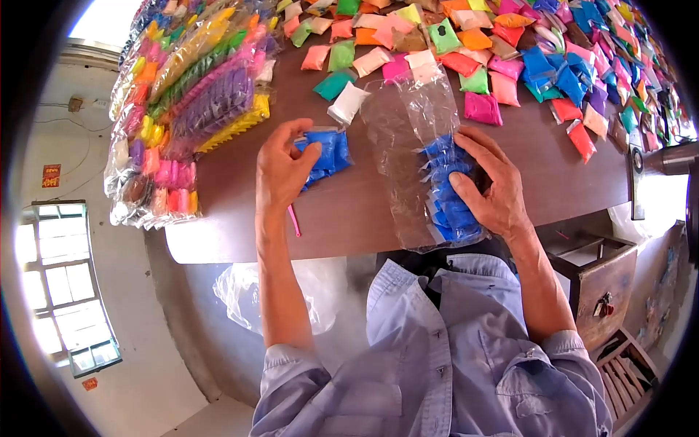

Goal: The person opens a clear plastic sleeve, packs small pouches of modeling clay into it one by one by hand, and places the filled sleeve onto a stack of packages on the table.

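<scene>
My left hand [285, 164] is closed on a small bunch of blue packets [329, 154], its thumb lying across their near side. A clear plastic bag [399, 146] lies flat on the table in front of me, with a row of blue packets [445, 193] along its right side. My right hand [499, 186] grips that bag at its right edge, thumb and fingers pressed on the row. Just beyond the left hand lie a white packet [349, 103] and a teal packet [333, 85]. A thin pink stick [294, 221] rests below the left hand.
Loose colourful packets [502, 36] spread over the far side of the brown table [226, 211]. Filled clear bags of sorted packets [211, 95] are stacked at the left. A wooden drawer [603, 291] stands at right, and a crumpled plastic bag [244, 295] lies below the table.
</scene>
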Motion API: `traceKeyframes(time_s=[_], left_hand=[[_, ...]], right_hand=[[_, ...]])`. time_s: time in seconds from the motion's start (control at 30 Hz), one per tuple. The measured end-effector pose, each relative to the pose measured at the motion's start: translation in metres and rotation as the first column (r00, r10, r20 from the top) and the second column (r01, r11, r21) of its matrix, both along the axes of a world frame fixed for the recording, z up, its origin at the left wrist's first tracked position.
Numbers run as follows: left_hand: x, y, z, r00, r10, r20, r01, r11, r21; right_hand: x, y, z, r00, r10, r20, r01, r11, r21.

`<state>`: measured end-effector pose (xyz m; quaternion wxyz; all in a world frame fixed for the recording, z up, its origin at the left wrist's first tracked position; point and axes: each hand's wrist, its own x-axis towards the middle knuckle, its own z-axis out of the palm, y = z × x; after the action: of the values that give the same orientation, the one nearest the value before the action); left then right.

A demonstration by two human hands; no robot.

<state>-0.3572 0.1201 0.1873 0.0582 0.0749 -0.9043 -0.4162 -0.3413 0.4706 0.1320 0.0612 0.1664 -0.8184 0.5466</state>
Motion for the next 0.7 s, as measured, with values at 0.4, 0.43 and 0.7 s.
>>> traceKeyframes(time_s=[0.4, 0.43, 0.7], left_hand=[[0.003, 0.092, -0.028, 0.999, -0.022, 0.029, -0.002, 0.766, 0.642], [0.001, 0.099, -0.029, 0.999, -0.033, 0.019, 0.011, 0.721, 0.693], [-0.005, 0.114, -0.042, 0.993, -0.105, 0.053, 0.032, 0.676, 0.736]], right_hand=[[-0.001, 0.002, -0.001, 1.000, 0.018, -0.003, -0.018, 1.000, -0.008], [-0.001, 0.002, -0.002, 1.000, 0.019, -0.005, -0.019, 1.000, -0.015], [-0.002, 0.002, -0.001, 1.000, 0.017, 0.015, -0.016, 0.998, -0.062]])
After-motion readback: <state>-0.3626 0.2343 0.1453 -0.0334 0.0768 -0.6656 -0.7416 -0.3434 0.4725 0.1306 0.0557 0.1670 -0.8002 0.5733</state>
